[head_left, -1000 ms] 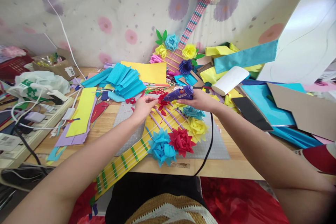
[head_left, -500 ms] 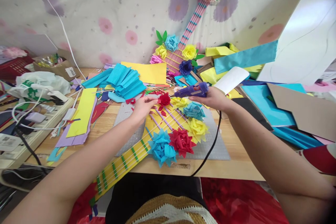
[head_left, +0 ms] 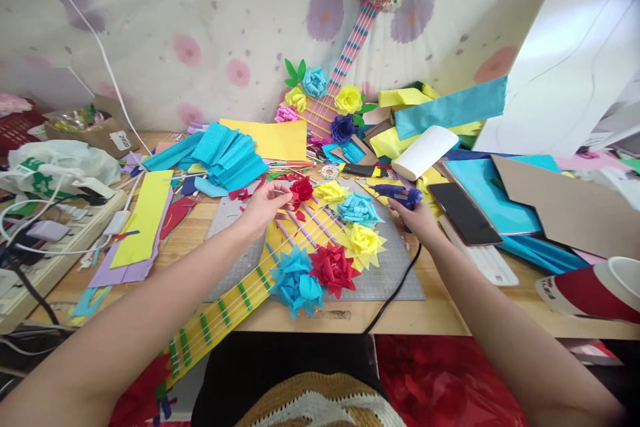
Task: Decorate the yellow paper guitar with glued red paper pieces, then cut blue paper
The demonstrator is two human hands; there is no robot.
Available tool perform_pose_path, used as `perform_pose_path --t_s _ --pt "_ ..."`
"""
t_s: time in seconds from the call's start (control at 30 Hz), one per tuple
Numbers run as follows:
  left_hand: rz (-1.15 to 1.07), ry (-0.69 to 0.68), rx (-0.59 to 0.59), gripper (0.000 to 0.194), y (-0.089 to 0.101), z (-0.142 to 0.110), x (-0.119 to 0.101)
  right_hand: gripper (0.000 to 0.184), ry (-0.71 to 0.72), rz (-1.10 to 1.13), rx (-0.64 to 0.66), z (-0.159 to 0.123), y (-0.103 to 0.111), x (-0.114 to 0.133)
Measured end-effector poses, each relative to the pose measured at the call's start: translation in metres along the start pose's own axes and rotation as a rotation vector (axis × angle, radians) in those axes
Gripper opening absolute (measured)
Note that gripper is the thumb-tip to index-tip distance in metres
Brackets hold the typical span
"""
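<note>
Yellow paper guitar (head_left: pixel 253 287): lying at the centre of the frame, partly over a grey cutting mat (head_left: pixel 400 283), extending by its green-barred neck past the edge of the wooden table (head_left: pixel 425 320) toward the lower left. Bearing, around its lower right margin, a large light-blue paper flower (head_left: pixel 297 280), a large red paper flower (head_left: pixel 334 269) and a yellow paper flower (head_left: pixel 365 245). Small red paper flower (head_left: pixel 301 191): sitting near the middle of the frame, at the guitar's far margin. Left hand (head_left: pixel 266 205): pinching the small red paper flower at its left side between thumb and fingers. Right hand (head_left: pixel 419 219): grasping a blue hot-glue gun (head_left: pixel 400 193) right of centre, pointing its nozzle leftward, apart from the flowers; trailing a black cord (head_left: pixel 397 292) toward the table edge. Smartphone (head_left: pixel 465 212): lying just beside the right hand, right of the frame's centre. Pink paper guitar (head_left: pixel 353 47): leaning against the floral backdrop (head_left: pixel 280 7) at upper centre.
</note>
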State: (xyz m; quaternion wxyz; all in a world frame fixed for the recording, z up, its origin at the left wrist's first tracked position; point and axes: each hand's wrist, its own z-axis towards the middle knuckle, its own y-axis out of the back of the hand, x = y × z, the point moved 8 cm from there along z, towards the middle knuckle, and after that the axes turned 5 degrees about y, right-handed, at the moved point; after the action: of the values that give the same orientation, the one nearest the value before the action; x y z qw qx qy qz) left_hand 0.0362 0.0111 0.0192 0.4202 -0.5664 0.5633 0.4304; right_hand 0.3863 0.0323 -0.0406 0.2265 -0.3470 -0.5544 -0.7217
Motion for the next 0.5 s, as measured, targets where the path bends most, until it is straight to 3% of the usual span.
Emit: perform_pose_path --t_s 0.1,0.33,0.5 --pt "0.041 -0.036 0.008 0.023 0.001 0.001 0.003 0.046 -0.071 -0.076 0.045 -0.002 -0.009 0.001" --pt "0.1 -0.069 0.051 0.027 0.002 0.004 0.009 0.054 -0.064 -0.062 0.097 -0.003 -0.018 0.004" --pt "0.052 -0.09 -0.018 0.025 0.014 0.002 0.005 0.07 0.035 -0.044 -0.013 0.002 0.004 0.007"
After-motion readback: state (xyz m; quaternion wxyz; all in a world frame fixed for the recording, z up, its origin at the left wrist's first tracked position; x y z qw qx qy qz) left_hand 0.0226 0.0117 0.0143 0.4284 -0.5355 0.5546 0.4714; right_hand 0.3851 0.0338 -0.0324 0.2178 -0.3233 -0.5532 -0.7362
